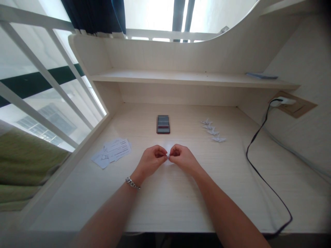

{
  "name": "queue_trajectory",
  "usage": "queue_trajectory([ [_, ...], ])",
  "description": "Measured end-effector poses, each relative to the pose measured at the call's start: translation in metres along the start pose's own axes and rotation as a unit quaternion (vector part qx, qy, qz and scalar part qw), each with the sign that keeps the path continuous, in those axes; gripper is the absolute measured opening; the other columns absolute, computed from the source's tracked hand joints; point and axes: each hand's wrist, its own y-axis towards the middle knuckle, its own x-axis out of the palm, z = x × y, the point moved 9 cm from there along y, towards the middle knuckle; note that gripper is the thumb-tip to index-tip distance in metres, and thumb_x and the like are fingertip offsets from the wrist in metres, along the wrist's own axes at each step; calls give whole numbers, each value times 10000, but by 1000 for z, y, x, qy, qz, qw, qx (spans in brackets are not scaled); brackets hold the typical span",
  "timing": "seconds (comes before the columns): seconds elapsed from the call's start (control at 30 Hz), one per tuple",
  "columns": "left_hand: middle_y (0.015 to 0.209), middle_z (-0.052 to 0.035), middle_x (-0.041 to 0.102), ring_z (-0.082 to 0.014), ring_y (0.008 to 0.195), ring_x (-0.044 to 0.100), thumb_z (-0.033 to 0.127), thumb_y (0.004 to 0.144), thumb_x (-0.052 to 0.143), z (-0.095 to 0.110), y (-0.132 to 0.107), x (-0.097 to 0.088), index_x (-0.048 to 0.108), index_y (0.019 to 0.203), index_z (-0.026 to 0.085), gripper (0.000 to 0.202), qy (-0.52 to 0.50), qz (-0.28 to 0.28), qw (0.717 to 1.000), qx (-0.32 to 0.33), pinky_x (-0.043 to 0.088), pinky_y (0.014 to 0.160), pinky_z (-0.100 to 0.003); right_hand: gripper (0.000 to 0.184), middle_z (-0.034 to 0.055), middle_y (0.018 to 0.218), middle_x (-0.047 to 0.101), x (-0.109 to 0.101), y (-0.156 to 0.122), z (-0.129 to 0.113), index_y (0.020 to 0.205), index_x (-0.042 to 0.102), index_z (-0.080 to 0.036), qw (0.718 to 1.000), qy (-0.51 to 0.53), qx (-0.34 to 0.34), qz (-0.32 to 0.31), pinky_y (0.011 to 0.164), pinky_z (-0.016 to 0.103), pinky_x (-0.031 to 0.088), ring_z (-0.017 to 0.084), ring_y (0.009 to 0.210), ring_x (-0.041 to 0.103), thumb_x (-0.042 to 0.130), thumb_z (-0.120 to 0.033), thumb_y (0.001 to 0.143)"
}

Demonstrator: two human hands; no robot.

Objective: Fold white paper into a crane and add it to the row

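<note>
My left hand and my right hand meet at the middle of a pale wooden desk. Both are curled, fingertips pinched together on a small piece of white paper between them. Most of the paper is hidden by my fingers. A chain bracelet sits on my left wrist. Several small white folded paper cranes lie in a row to the right, beyond my hands.
A dark phone lies flat just behind my hands. Loose printed paper sheets lie at the left. A black cable runs from a wall socket across the desk's right side. A shelf spans the back.
</note>
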Motion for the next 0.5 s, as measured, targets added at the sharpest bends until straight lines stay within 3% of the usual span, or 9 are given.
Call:
queue_trajectory([
  [0.33,681,-29,650,-114,624,600,141,599,690,-1,2,-5,599,743,126,171,-36,10,998,-54,469,587,-217,138,-18,571,567,2,-2,3,696,616,-141,995,75,22,-58,436,182,317,75,494,472,553,-109,578],
  [0.5,659,-26,644,-107,586,587,133,598,691,-2,1,-6,592,750,119,182,-69,5,995,-69,460,550,-213,200,2,658,602,4,-2,3,732,607,-138,985,151,37,-76,514,203,428,92,573,542,511,-60,574],
])
